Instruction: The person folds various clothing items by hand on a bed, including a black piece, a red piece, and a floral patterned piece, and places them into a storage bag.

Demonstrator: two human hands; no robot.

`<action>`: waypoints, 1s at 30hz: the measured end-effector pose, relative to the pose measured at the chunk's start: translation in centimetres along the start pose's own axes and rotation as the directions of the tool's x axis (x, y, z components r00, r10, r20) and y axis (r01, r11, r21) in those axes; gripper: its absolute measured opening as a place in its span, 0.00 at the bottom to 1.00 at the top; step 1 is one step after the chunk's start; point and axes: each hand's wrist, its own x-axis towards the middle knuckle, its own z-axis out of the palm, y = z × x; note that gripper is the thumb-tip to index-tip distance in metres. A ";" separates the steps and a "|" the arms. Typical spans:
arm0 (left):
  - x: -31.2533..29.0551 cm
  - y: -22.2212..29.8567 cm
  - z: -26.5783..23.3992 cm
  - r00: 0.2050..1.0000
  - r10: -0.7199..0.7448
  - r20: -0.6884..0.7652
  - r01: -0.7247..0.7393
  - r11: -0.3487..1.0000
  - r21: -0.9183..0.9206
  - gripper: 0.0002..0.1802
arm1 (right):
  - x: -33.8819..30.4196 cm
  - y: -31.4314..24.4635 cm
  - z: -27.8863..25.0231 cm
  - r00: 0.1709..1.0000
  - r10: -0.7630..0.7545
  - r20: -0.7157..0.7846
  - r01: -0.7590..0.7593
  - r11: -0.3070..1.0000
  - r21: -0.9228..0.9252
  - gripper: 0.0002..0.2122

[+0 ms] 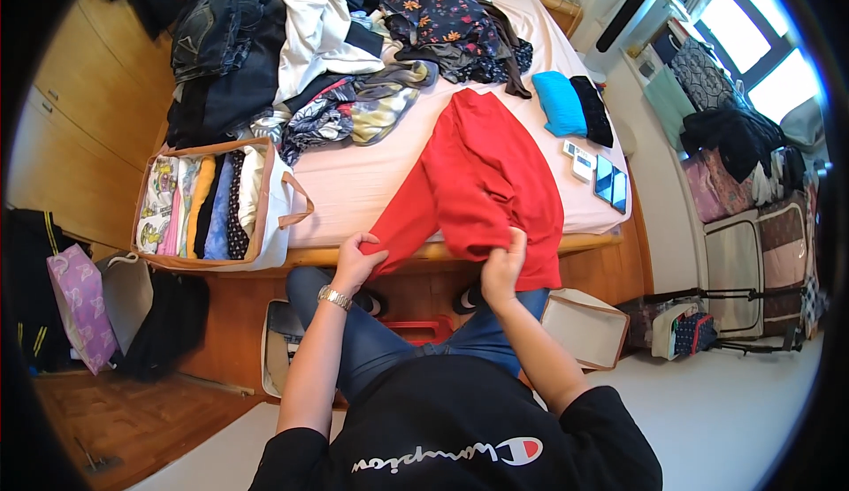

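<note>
A red long-sleeved garment (495, 164) lies partly on the bed, its lower part hanging over the near edge above my lap. My left hand (358, 263), with a metal watch on its wrist, pinches the end of one sleeve at the garment's left. Gripping the cloth near its lower right side is my right hand (504, 266); its fingertips are partly hidden by the fabric. Left of the garment stands a white fabric storage box (279, 217) with brown trim, filled with several folded clothes standing on edge.
A large heap of clothes (305, 40) covers the bed's far left. Folded blue (559, 104) and black (591, 111) items, white remotes (579, 162) and a phone (610, 183) lie at right. Another storage box (584, 327) stands on the floor by my right knee.
</note>
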 end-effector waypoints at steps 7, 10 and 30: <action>1.0 -6.3 -1.7 0.982 -0.093 -0.165 0.122 0.977 0.176 0.21 | -2.6 5.5 -6.4 0.850 0.526 0.006 -0.519 0.837 0.174 0.13; 0.3 -4.4 -0.2 0.998 -0.057 -0.001 0.056 0.977 0.207 0.16 | -2.3 7.3 -8.3 0.931 0.361 0.050 -0.336 0.904 -0.263 0.14; -4.5 -3.2 -0.4 0.997 0.047 0.061 -0.035 0.983 -0.179 0.24 | -7.0 -1.4 7.7 0.731 -0.223 0.644 0.547 0.757 -0.359 0.09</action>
